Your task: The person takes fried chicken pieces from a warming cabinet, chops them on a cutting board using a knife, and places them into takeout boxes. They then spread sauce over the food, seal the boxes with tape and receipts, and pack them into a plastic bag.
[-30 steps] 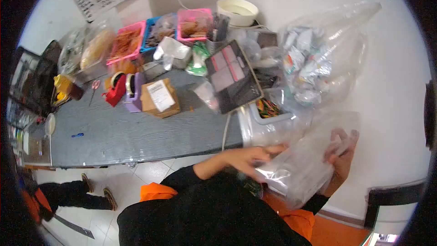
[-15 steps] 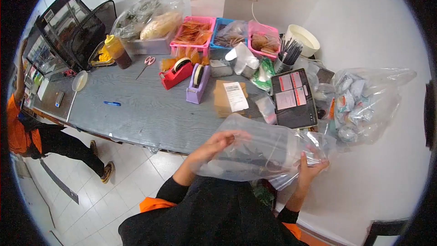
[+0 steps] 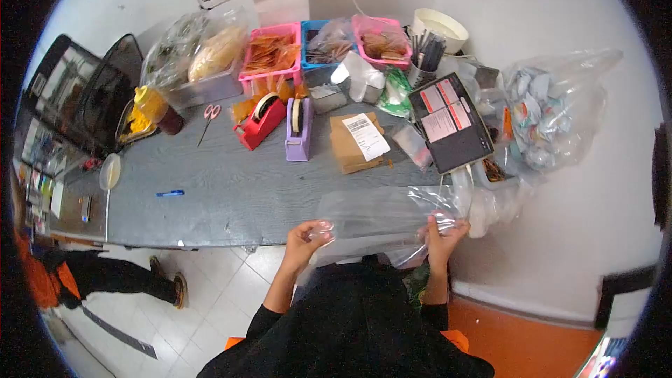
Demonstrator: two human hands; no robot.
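Observation:
A large clear plastic bag (image 3: 374,218) is stretched sideways between my two hands, just in front of the table edge. My left hand (image 3: 302,246) pinches its left end, fingertips pressed together. My right hand (image 3: 442,241) is closed on the bunched right end, where the film is creased and shiny. Beyond the bag, a brown cardboard box with a white label (image 3: 353,143) lies on the table. A dark tablet-like case with red and white papers (image 3: 451,122) is propped up behind my right hand.
A purple tape dispenser (image 3: 298,133), red tape dispenser (image 3: 260,126), scissors (image 3: 208,122) and blue pen (image 3: 169,194) are on the table (image 3: 203,217). Baskets, including a pink one (image 3: 270,63), line the wall. A filled clear bag (image 3: 549,112) sits right. Another person's leg (image 3: 126,276) shows left.
The bag has become flatter and narrower between my hands. My left hand has closed from loosely spread fingers to a pinch. The view has shifted, and the person at left appears lower.

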